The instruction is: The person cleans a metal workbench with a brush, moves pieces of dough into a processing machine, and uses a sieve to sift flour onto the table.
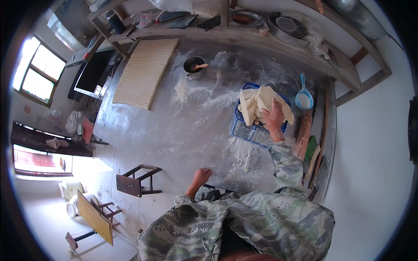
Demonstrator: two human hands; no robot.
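Pale dough chunks [249, 106] are heaped in a blue basket [283, 127] on the right side of the worktable. My right hand [273, 118] reaches over the heap, its fingers and thumb closed against a large dough piece [265, 96]. A blue-edged flat panel [249, 132] lies along the basket's near side. At the table's front edge, my left hand [201, 177] is loosely curled, with nothing seen in it. White flour [241, 154] is smeared over the tabletop below the basket.
A ridged cream mat [146, 71] lies at the far left, near a dark metal pot [195, 68] with a wooden-handled tool. A blue scoop [303, 98] and wooden pieces [303, 135] line the right edge. A shelf [248, 37] crosses the back; a stool [139, 180] stands left.
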